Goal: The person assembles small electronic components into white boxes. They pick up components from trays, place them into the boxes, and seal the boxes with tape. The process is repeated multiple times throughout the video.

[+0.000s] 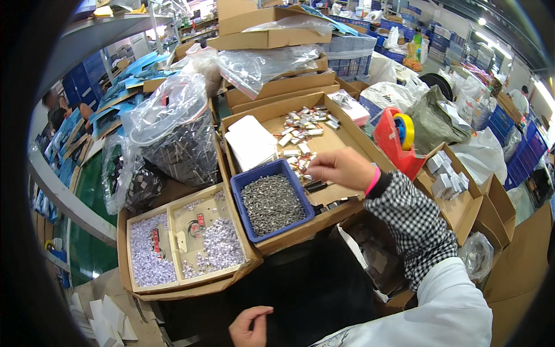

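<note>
My right hand point(341, 168) hovers at the near right part of a shallow cardboard tray point(332, 137), its fingers curled together; anything between them is too small or hidden to make out. Close by in that tray lie several small silver-white blocks point(304, 120) with yellow ends, resembling small pouch batteries. A stack of white sheets point(251, 141) is on the tray's left side. Below my right hand are a few black pieces point(315, 186). My left hand point(250, 327) is low in front, fingers bent and thumb against the index finger; whatever it may hold cannot be seen.
A blue plastic bin point(237, 199) of small metal parts stands beside a two-part wooden box point(170, 234) of tiny pale-purple pieces. Behind are a clear bag of black parts point(179, 144) and stacked cartons point(272, 37). A red tape dispenser point(390, 141) and a carton of white boxes point(471, 205) stand right.
</note>
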The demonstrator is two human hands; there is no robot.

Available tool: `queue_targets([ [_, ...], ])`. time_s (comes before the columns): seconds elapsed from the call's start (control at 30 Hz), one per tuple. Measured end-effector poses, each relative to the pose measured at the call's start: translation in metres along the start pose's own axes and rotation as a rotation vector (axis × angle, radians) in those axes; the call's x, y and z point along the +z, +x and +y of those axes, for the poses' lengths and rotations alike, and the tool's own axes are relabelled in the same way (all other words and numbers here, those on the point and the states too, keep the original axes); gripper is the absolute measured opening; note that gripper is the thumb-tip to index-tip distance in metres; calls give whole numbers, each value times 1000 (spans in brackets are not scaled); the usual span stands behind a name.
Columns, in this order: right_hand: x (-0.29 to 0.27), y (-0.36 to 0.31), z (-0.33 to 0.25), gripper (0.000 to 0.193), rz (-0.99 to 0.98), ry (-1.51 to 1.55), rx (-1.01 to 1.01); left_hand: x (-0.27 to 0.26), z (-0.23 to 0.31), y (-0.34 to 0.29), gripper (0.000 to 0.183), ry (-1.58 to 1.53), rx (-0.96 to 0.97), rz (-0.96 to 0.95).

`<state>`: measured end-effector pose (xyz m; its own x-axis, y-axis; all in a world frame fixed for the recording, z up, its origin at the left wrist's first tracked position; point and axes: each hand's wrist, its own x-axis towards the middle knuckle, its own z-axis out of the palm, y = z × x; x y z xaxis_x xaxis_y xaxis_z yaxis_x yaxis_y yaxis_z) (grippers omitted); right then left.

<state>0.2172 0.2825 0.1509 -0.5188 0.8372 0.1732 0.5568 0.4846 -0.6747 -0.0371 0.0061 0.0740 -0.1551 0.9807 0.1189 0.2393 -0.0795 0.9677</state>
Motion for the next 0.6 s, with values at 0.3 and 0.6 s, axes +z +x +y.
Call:
queue_targets([
  [0.3,25,125,23,52,52,-139,344,19,-10,-1,13,-30,-11,-127],
  [0.6,17,140,33,45,107,-43,333,2,-20,-2,12,-11,-38,-49],
])
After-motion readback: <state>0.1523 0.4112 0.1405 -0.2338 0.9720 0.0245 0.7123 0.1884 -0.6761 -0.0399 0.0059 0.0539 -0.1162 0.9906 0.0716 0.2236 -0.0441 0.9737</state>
